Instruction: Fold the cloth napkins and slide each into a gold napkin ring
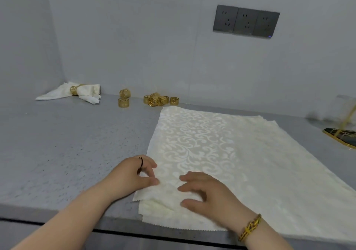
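A stack of cream damask napkins (221,149) lies flat on the grey counter (67,144), right of centre. My left hand (134,174) rests at the stack's near left edge, thumb and fingertips touching the cloth. My right hand (204,194) lies on the near part of the top napkin with its fingers spread and slightly bent. Several loose gold napkin rings (158,99) sit by the back wall, and two more gold rings (124,99) stand to their left. A finished napkin in a gold ring (74,92) lies at the far left.
A dark tray with a gold rim (341,136) sits at the right edge of the counter. Grey wall sockets (246,21) are mounted above the stack. The counter's front edge (115,222) runs just below my wrists.
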A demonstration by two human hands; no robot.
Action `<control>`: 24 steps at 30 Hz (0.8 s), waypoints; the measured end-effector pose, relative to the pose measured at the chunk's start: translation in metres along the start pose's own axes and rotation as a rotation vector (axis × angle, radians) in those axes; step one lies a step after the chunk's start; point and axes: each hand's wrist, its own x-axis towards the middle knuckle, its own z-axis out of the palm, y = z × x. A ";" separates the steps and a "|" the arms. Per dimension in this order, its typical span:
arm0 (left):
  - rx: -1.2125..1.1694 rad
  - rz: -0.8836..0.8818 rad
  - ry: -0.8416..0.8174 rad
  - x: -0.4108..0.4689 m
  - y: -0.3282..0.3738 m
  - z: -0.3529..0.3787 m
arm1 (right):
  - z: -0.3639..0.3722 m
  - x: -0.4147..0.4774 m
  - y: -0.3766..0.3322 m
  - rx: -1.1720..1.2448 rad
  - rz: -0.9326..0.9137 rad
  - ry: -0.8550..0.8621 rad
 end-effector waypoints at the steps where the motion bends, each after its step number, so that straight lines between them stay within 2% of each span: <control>1: -0.003 -0.003 0.013 0.000 -0.001 0.000 | 0.001 0.001 0.001 -0.003 0.007 0.014; 9: -0.015 0.060 0.044 -0.008 0.009 -0.003 | -0.004 0.016 -0.007 -0.032 0.161 0.149; 13: 0.398 0.132 -0.073 -0.016 0.021 0.004 | -0.009 0.026 -0.007 -0.021 0.239 0.243; 17: 0.481 0.319 0.237 -0.002 0.027 0.019 | -0.010 0.030 -0.007 0.020 0.239 0.235; 19: 0.484 0.396 0.321 0.006 0.026 0.025 | -0.010 0.030 -0.006 0.043 0.247 0.229; 21: 0.442 0.351 0.332 0.011 0.031 0.029 | -0.011 0.027 -0.007 0.133 0.260 0.217; 23: 0.287 0.210 0.335 0.017 0.031 0.026 | -0.016 0.022 -0.010 0.253 0.222 0.145; 24: 0.227 0.136 0.322 0.020 0.026 0.023 | -0.018 0.019 -0.010 0.224 0.194 0.079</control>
